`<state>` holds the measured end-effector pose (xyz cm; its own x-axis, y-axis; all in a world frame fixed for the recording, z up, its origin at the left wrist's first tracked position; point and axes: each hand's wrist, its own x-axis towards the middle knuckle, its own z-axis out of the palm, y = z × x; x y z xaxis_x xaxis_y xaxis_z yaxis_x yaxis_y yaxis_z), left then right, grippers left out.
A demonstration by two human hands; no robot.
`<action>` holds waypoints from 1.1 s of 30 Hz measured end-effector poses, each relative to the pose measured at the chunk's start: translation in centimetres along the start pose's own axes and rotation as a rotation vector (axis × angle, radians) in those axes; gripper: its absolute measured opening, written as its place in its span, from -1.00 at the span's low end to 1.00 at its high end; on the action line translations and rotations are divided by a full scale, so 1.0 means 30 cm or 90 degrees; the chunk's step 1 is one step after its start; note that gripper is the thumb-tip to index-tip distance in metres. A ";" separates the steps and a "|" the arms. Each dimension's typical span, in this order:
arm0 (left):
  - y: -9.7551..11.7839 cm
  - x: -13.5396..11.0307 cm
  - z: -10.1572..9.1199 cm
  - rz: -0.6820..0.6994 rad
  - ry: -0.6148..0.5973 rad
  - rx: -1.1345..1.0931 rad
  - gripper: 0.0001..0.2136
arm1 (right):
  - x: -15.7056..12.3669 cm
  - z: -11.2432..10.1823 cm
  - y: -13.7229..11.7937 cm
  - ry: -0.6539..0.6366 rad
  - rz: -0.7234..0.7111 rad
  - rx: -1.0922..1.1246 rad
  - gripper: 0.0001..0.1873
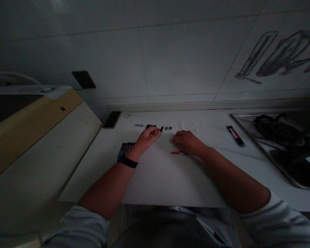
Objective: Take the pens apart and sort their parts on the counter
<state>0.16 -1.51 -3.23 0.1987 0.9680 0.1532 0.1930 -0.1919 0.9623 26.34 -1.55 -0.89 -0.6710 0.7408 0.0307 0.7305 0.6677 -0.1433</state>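
My left hand pinches a small black pen part between thumb and fingertips, above the white counter. Behind that hand lies a row of black pieces, partly covered. My right hand rests low on the counter with its fingers curled down; what they hold, if anything, is hidden. Thin white rods lie just beyond its fingers. A red pen barrel is beside the right hand, its far end under the hand. Several blue, red and black pen barrels sit near my left wrist.
Small springs and dark short pieces lie in rows toward the wall. A phone is at the back left. Two pens lie near a metal-rimmed stove on the right. A pale cabinet borders the left.
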 end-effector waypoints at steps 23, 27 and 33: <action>0.012 -0.012 -0.009 0.193 0.079 0.396 -0.89 | 0.001 -0.014 0.012 0.272 0.040 0.010 -0.70; 0.014 -0.011 -0.010 0.210 0.070 0.412 -0.90 | -0.002 -0.012 0.003 0.294 0.019 0.031 -0.69; 0.022 -0.017 0.000 0.232 0.041 0.414 -0.92 | -0.003 -0.013 -0.005 0.285 0.004 0.036 -0.71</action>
<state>0.19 -2.14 -2.67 0.3058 0.8286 0.4689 0.6587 -0.5398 0.5242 26.34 -1.70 -0.47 -0.5363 0.7122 0.4529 0.7182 0.6670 -0.1984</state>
